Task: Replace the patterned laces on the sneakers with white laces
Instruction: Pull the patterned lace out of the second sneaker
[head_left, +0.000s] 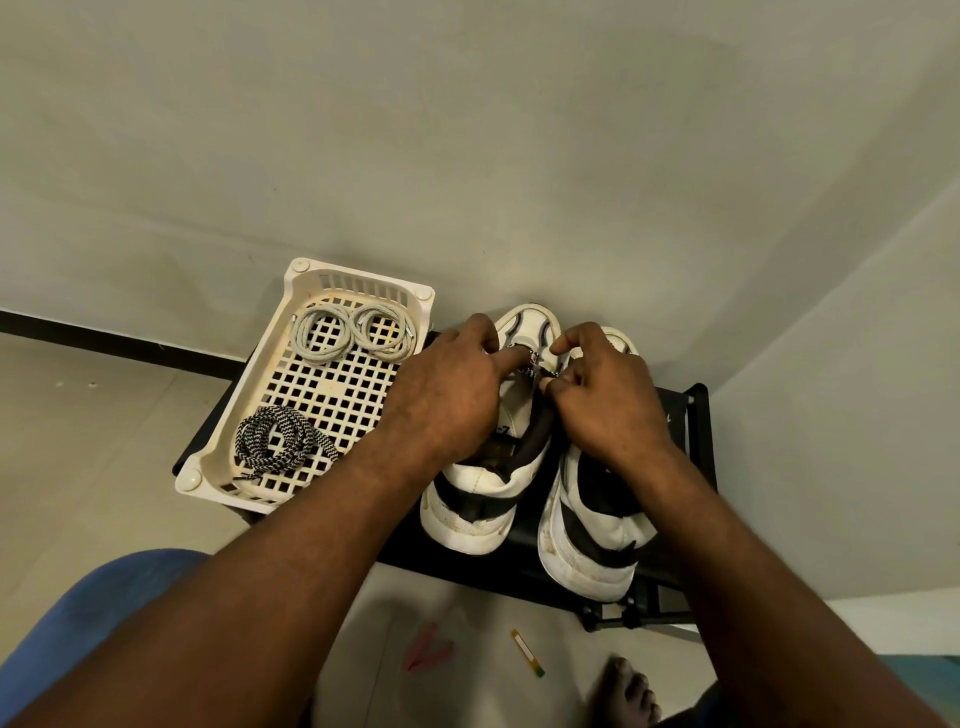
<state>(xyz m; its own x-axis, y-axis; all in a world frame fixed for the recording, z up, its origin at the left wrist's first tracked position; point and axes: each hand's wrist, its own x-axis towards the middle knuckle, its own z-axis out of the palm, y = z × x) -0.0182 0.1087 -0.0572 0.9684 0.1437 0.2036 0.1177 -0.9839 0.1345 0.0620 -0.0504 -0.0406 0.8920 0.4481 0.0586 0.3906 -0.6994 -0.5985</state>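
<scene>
Two white sneakers with black stripes stand side by side on a low black rack (698, 415), toes toward the wall: the left sneaker (480, 493) and the right sneaker (587, 530). Both of my hands work at the front of the left sneaker. My left hand (447, 395) pinches the black-and-white patterned lace (532, 370) near the toe eyelets, and my right hand (602, 395) pinches the same lace from the other side. Most of that lace is hidden under my fingers. In the cream basket (306, 273) lie two coiled white laces (319, 338) (382, 332) and one removed patterned lace (275, 439).
The basket sits on the rack's left end, against a plain wall. On the floor in front lie a pink scrap (428, 647) and a small yellow-white stick (527, 652). My bare foot (626, 693) and a blue-clad knee (104, 613) show at the bottom.
</scene>
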